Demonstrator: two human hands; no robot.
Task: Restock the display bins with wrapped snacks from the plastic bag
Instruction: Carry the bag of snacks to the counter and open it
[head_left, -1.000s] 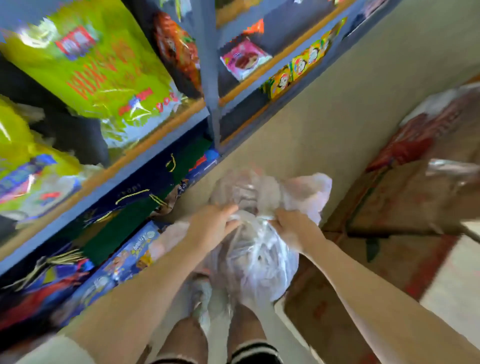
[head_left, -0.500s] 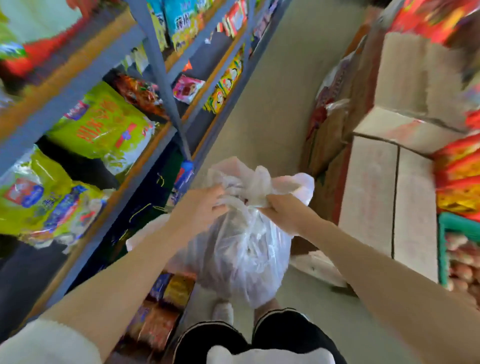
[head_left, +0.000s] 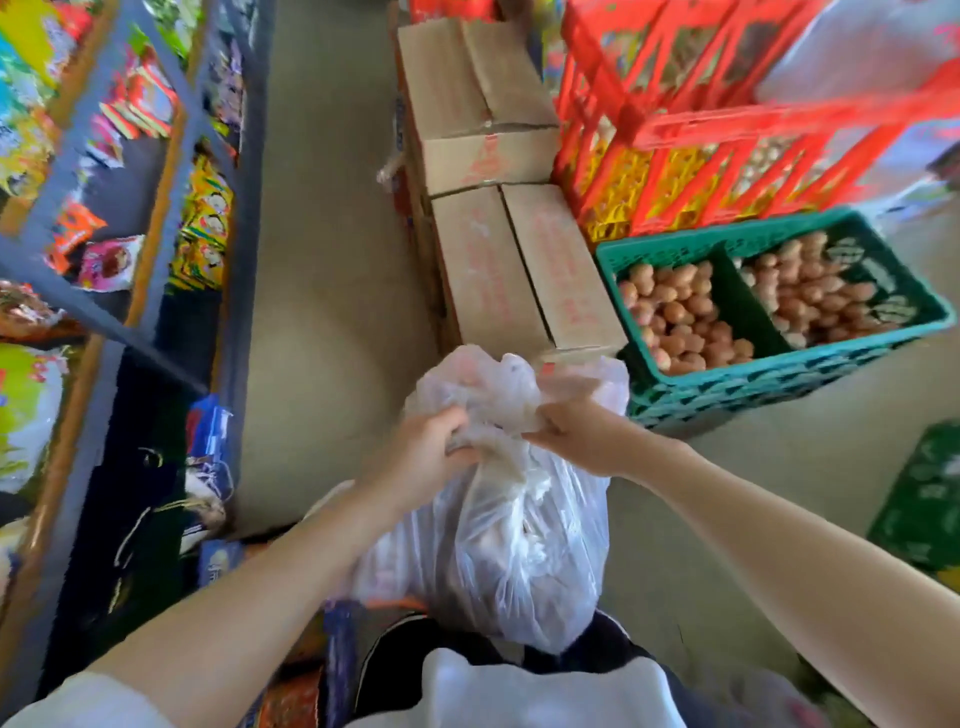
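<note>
A full, translucent plastic bag hangs in front of my legs, its contents blurred through the film. My left hand grips the gathered top of the bag on the left side. My right hand pinches the bag's top on the right side. The loose bag mouth bunches up between and above both hands. Wrapped snacks fill the blue shelves along my left.
Stacked cardboard boxes stand ahead on the floor. A green crate holding eggs sits to the right, with red crates behind it. A bare strip of floor runs between shelves and boxes.
The view has swung from the shelves toward the aisle and the crates on the right. Both hands kept their hold on the bag's top, and the bag now hangs higher.
</note>
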